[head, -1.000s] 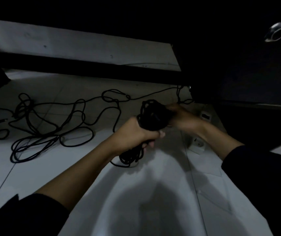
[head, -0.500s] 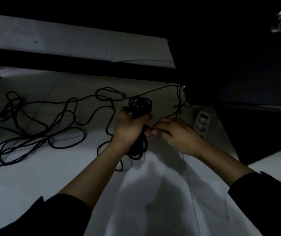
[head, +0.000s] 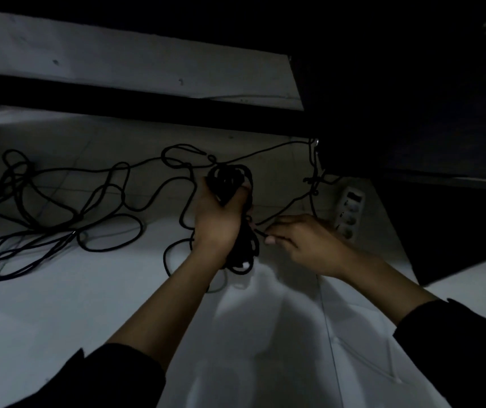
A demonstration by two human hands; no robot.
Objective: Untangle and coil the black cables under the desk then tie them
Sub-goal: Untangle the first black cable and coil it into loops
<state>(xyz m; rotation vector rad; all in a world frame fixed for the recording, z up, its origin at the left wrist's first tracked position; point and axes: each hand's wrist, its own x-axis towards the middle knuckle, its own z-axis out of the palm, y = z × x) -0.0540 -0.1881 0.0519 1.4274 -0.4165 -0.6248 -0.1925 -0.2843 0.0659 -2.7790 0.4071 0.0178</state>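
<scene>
Two bare hands work low over a pale tiled floor [head: 59, 304] in dim light, both arms in dark sleeves. Left hand [head: 216, 222] is closed in a firm grip around the middle of a bundle of coiled black cable [head: 231, 184], held upright; loops stick out above the fist and more hang below it, reaching down beside the wrist. Right hand [head: 303, 242] sits just to the right of the bundle, its thumb and forefinger pinched shut on a thin strand of black cable that runs from the coil toward it. A further length of that cable climbs up and right to the dark edge of the table [head: 412, 98], where it meets a small tangle hanging near the table's corner. To the left, well apart from the hands, loose black cables [head: 59, 219] sprawl in wide loops and crossings across the floor, with several strands bunched together at the lower left. A white power strip [head: 350, 212] lies on the floor just beyond the right hand, close to the dark panel under the table. A long dark bar [head: 118, 98] crosses the back of the scene above the cables.
</scene>
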